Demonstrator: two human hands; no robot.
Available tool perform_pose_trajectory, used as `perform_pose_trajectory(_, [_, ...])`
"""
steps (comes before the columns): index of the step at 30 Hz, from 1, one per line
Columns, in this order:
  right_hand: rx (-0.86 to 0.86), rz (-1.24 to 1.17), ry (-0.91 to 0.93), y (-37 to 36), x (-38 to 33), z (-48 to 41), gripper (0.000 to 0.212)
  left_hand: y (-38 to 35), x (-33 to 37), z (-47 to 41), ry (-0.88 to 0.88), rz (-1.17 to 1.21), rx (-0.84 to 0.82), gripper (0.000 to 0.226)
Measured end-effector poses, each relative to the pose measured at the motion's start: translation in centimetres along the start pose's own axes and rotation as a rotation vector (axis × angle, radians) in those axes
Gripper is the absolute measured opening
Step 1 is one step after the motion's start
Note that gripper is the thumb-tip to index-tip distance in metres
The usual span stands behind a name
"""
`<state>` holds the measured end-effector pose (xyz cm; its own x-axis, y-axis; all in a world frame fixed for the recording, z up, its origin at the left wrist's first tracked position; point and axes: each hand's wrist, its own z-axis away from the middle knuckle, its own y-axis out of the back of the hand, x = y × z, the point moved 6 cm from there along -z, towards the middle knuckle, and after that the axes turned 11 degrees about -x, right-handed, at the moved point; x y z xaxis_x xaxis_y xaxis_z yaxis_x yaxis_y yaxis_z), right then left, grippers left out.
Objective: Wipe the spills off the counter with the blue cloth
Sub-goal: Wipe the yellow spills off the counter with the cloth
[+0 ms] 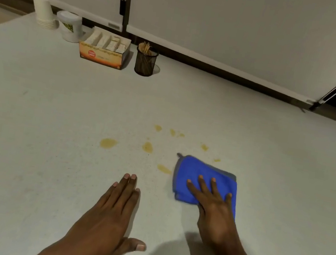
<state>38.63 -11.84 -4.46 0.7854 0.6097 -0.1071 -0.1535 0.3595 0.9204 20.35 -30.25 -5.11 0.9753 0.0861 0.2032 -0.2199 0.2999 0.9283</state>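
A folded blue cloth (199, 172) lies flat on the pale counter (54, 108), right of centre. My right hand (214, 204) presses down on its near half with the fingers spread. Several yellow spills dot the counter beyond and left of the cloth: a large round one (108, 143), one at centre (147, 147), one by the cloth's left edge (164, 168), and smaller drops farther back (204, 147). My left hand (112, 213) rests palm down on the bare counter, left of the cloth, fingers together and holding nothing.
Along the back wall stand a stack of paper cups (44, 12), a white tub (69, 26), an open box of sachets (104, 51) and a black mesh holder of wooden sticks (146, 60). White cabinet doors (224, 25) rise behind them.
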Motion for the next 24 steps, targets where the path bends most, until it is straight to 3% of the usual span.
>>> perform_pose_trajectory(4, [0.074, -0.099, -0.002, 1.3, -2.6, -3.4, 0.079, -0.7, 0.0, -0.2, -0.009, 0.128, 0.042, 0.119])
perform_pose_trajectory(10, [0.195, 0.036, 0.277, -2.8, -6.4, -0.4, 0.093, -0.5, -0.6, -0.1, -0.026, 0.159, 0.133, 0.118])
perform_pose_trajectory(12, [0.177, -0.016, 0.211, -2.2, -3.8, -0.2, 0.095, -0.6, -0.9, 0.1, -0.048, 0.131, 0.139, 0.114])
perform_pose_trajectory(14, [0.093, -0.093, 0.100, -1.2, -1.9, -1.2, 0.081, -0.9, -1.1, 0.3, -0.055, 0.178, 0.128, 0.113])
perform_pose_trajectory(17, [0.114, -0.183, 0.055, 0.5, -3.5, -2.7, 0.063, -1.2, -1.4, 0.5, -0.053, 0.222, 0.109, 0.111])
perform_pose_trajectory(21, [0.111, -0.030, 0.163, -1.7, -7.8, -1.2, 0.073, -0.7, -2.0, 0.7, -0.026, 0.252, 0.118, 0.115])
perform_pose_trajectory(24, [0.117, 0.006, 0.213, -3.1, -6.2, 0.6, 0.086, 0.0, -3.4, 1.3, 0.047, 0.123, 0.114, 0.113])
